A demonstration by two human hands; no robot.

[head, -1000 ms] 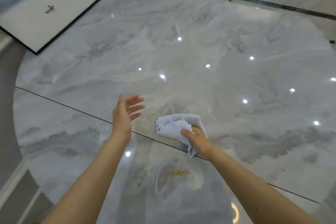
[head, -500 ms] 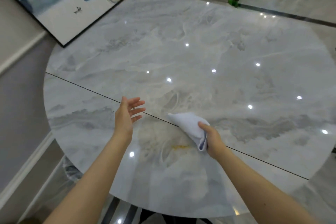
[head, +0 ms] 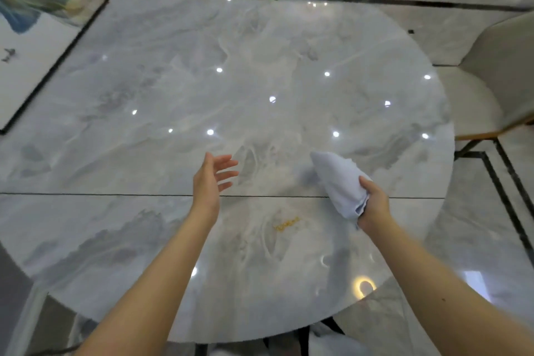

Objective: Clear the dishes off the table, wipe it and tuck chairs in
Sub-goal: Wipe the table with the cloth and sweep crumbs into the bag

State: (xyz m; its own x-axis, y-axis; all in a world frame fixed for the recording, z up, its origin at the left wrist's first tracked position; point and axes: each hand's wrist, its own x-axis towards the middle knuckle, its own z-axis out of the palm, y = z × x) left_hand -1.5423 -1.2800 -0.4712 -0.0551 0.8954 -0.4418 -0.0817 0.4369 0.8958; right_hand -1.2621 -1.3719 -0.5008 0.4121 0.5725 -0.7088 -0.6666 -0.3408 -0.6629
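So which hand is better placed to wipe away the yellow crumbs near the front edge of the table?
Right. The right hand already grips the cloth and is near the yellow crumbs on the table. The left hand is open and holds nothing.

Both our bare forearms reach forward from the near edge of the view, angling in toward each other. Our left hand is held up on edge, palm facing right, with the fingers straight, slightly spread and pointing far and to the right; it holds nothing. Our right hand sits to the right and a little nearer, its back turned up and to the right, fingers and thumb curled tight in a grip, the wrist bent slightly to the left. The two hands are well apart.
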